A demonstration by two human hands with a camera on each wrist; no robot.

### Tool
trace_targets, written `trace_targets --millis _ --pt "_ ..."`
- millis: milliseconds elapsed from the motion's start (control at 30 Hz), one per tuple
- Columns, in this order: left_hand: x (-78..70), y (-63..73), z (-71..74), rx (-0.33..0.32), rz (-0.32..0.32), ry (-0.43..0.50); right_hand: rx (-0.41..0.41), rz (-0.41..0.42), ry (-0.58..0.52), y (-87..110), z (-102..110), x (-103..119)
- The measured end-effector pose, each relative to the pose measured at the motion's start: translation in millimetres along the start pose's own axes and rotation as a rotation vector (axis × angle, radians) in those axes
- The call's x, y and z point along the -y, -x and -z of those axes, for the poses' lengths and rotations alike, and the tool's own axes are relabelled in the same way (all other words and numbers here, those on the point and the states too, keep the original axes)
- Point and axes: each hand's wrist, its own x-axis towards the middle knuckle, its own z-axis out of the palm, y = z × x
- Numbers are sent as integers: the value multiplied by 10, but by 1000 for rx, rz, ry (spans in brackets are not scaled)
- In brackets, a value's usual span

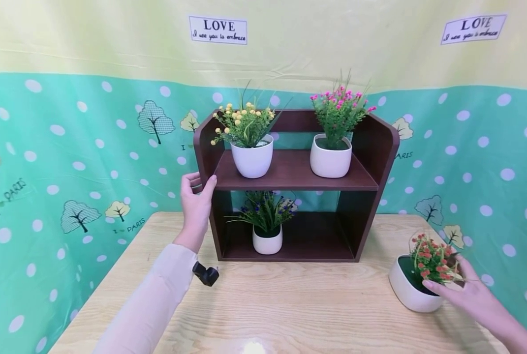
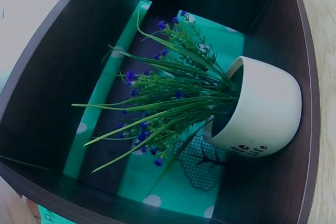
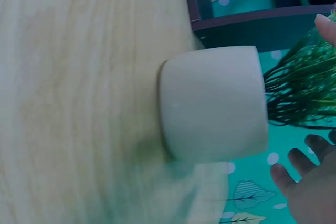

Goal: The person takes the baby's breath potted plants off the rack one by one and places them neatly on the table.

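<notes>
My left hand [image 1: 196, 204] holds the left side panel of a dark brown two-tier shelf [image 1: 296, 183], thumb at its front edge and fingers on the outer side. On the right of the table, a white pot with orange-red flowers [image 1: 416, 290] stands on the wood. My right hand [image 1: 471, 290] is around its foliage, thumb in front and fingers behind. In the right wrist view those fingers [image 3: 294, 174] are spread, apart from the green stems [image 3: 299, 93]. A white pot with blue-purple flowers [image 2: 262, 108] stands on the lower tier.
On the upper tier stand a white pot with yellow flowers [image 1: 252, 157] on the left and one with pink flowers [image 1: 331, 157] on the right. The shelf is on a light wooden table [image 1: 263, 305]. A green dotted curtain [image 1: 112, 113] hangs behind and at the sides.
</notes>
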Motion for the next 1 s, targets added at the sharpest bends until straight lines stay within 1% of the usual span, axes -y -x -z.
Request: trace_targets --millis 33,67,133,267,333,400,533,800,1000 --pt "0 0 -1 0 1 0 -14 9 -9 10 3 24" --pt "1 -1 -2 -1 0 1 -32 41 -35 13 0 47" --pt "2 -4 -3 -4 -6 6 -89 134 -52 16 -11 76" --pt "5 -8 -3 -4 -11 4 -198 354 -78 -1 -28 133" --pt "7 -9 -2 -2 -9 7 -222 398 -67 -8 -5 183" --pt "8 -10 -1 1 -6 8 -224 408 -71 -5 30 259" --pt "8 -8 -3 3 -2 2 -226 395 -83 15 79 425" --pt "7 -3 0 4 10 -9 -257 417 -58 -5 79 734" --pt "2 -1 2 6 2 -7 -260 489 -60 -43 46 907"
